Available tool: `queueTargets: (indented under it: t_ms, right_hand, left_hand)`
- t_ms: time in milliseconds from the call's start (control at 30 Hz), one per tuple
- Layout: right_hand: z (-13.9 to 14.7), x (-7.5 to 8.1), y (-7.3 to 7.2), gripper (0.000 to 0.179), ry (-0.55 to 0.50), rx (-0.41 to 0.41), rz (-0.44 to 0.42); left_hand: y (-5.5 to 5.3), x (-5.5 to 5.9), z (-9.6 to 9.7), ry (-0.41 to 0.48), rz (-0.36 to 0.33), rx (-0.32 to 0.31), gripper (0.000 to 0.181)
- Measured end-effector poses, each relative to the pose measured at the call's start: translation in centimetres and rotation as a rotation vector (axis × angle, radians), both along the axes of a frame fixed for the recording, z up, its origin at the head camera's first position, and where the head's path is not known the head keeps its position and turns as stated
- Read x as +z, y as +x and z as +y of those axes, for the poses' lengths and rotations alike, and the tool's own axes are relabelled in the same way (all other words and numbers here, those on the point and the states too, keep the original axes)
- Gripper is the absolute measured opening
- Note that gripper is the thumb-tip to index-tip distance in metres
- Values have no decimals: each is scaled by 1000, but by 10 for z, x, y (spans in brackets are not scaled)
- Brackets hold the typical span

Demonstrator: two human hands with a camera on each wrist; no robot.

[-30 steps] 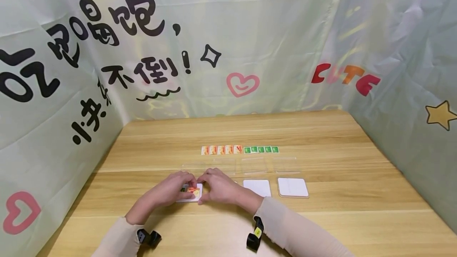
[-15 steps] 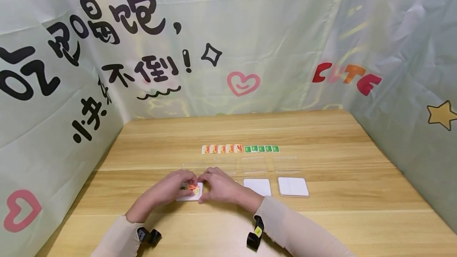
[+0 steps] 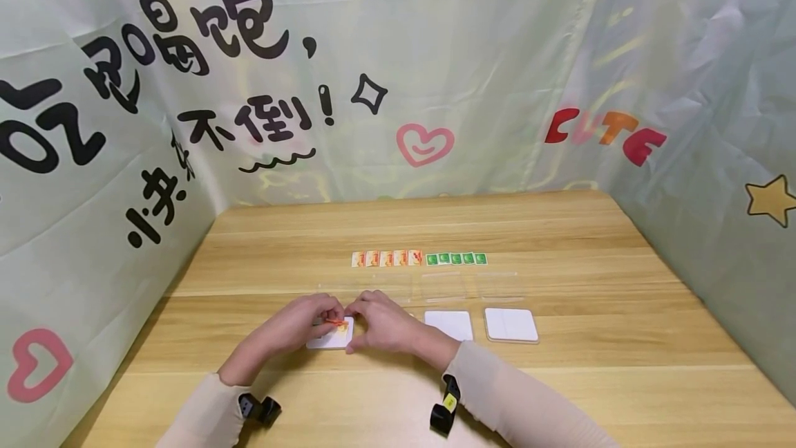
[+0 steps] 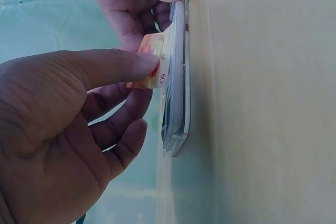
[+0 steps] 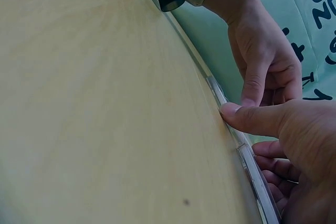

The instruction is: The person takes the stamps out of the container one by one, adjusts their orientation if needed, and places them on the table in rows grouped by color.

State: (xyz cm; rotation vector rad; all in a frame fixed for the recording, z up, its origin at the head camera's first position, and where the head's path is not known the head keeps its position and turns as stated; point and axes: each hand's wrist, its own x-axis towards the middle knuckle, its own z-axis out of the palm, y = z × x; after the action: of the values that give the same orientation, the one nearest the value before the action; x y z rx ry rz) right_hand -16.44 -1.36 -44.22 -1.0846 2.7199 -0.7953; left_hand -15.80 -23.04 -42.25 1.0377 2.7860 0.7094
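Note:
In the head view my left hand (image 3: 301,320) is over a white card (image 3: 323,344) lying at the front left of the several pieces on the table. Its thumb and index finger pinch a small orange and red postage stamp (image 4: 161,72) with perforated edges, tilted up from the card in the left wrist view. A clear case (image 4: 184,119) lies under the card. My right hand (image 3: 388,323) holds the card's right end, its thumb at the near corner and a finger at the far one. My hands hide part of the card.
Farther back lie a row of orange stamps (image 3: 386,259) and a row of green stamps (image 3: 457,259). Clear plastic covers (image 3: 443,286) lie in front of them. Two more white cards (image 3: 449,324) lie to the right. Printed cloth (image 3: 485,75) walls surround the wooden table (image 3: 398,393).
The stamp between my left fingers has gone from lying nearly flat on the card to tilted up. A green patch beside it is no longer seen. My right hand stays in place.

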Motion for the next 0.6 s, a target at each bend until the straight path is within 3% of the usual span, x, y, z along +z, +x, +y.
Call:
queueTargets:
  t_ms: [333, 600]
  right_hand:
    - [-1, -1, 0, 60, -3, -2, 3]
    - [0, -1, 0, 61, 5, -7, 6]
  left_hand:
    - [0, 2, -2, 30, -1, 4, 14]
    - [-2, 6, -5, 67, -52, 48, 9]
